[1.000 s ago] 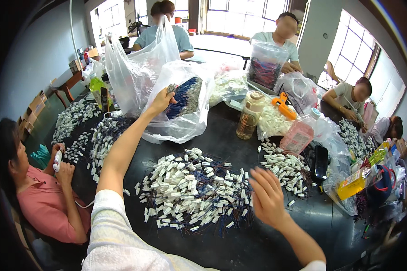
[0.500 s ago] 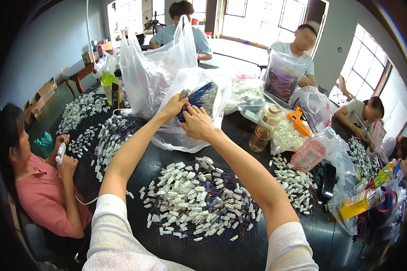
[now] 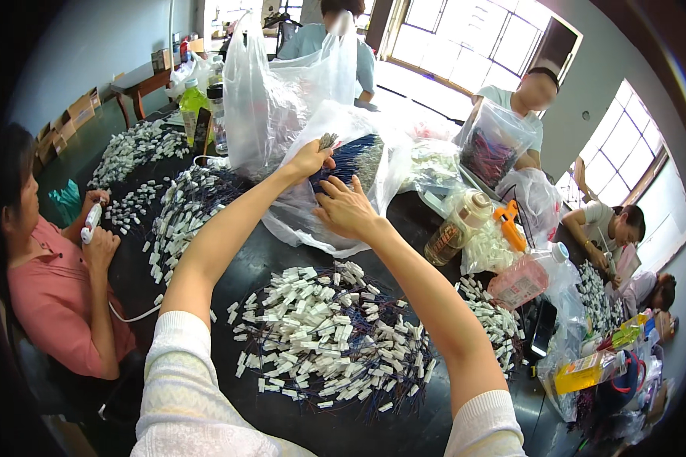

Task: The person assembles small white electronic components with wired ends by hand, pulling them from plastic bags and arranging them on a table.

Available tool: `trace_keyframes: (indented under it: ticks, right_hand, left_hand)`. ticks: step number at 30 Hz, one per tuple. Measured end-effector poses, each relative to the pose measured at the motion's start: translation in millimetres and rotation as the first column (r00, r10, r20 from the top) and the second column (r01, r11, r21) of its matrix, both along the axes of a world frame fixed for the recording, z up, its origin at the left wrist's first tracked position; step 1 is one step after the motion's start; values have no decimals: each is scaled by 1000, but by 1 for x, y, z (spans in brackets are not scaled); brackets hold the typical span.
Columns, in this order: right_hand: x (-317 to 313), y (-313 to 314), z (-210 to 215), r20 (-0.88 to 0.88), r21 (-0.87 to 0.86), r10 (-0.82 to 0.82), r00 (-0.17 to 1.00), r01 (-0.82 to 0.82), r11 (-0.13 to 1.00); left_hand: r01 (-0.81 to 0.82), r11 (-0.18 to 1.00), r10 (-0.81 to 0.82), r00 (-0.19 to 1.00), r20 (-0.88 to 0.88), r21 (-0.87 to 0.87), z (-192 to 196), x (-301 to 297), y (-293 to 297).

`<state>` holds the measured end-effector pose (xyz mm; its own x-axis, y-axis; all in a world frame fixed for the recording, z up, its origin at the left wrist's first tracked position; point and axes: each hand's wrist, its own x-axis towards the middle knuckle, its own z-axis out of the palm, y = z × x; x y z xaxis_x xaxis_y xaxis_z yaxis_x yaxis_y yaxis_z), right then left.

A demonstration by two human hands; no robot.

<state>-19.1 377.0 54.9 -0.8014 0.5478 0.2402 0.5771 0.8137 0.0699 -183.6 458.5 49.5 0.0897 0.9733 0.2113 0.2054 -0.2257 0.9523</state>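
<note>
A white plastic bag (image 3: 306, 222) lies open across the table from me, full of dark blue wires (image 3: 356, 154) with pale stripped ends. At the bag's left edge my left hand (image 3: 308, 162) is closed around a small bundle of wires (image 3: 328, 140), whose greyish tips stick up above the fingers. My right hand (image 3: 351, 211) rests over the near part of the bag's mouth, against the blue wires, palm down with the fingers spread. Below my forearms a large heap of white connectors with thin dark wires (image 3: 329, 327) covers the table.
A taller clear bag (image 3: 255, 114) stands behind the open one. To the right are a brown-tinted bottle (image 3: 459, 228), orange-handled scissors (image 3: 510, 227), a pink bottle (image 3: 522, 283) and a phone (image 3: 542, 327). At left, a co-worker in pink (image 3: 61, 305) holds a white corded tool (image 3: 91, 222).
My right hand has drawn slightly away from the left, and its fingers have spread. The left hand keeps its bundle at the bag's edge. The whole view has tilted a little.
</note>
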Motion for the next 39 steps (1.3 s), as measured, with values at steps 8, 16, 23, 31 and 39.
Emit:
trace_keyframes:
  ticks: [8, 16, 23, 31, 39]
  right_hand:
    - [-9, -10, 19, 6, -125, -111, 994, 111, 986]
    - [-9, 4, -12, -41, -70, -136, 990, 133, 989]
    - [-8, -1, -14, -34, -87, -123, 992, 120, 989]
    - [-11, -1, -6, 29, -103, -149, 988, 151, 983]
    - [-8, 9, -16, 39, -85, -135, 990, 138, 987]
  left_hand:
    - [-32, 999, 33, 999, 18, -17, 5, 7, -5]
    - [-15, 1000, 15, 1000, 20, -2, -2, 2, 3]
    - [-4, 999, 1, 998, 56, 49, 9, -4, -1]
    - [72, 997, -80, 940, 331, 36, 28, -13, -11]
    - [178, 983, -148, 567, 810, 55, 22, -22, -18]
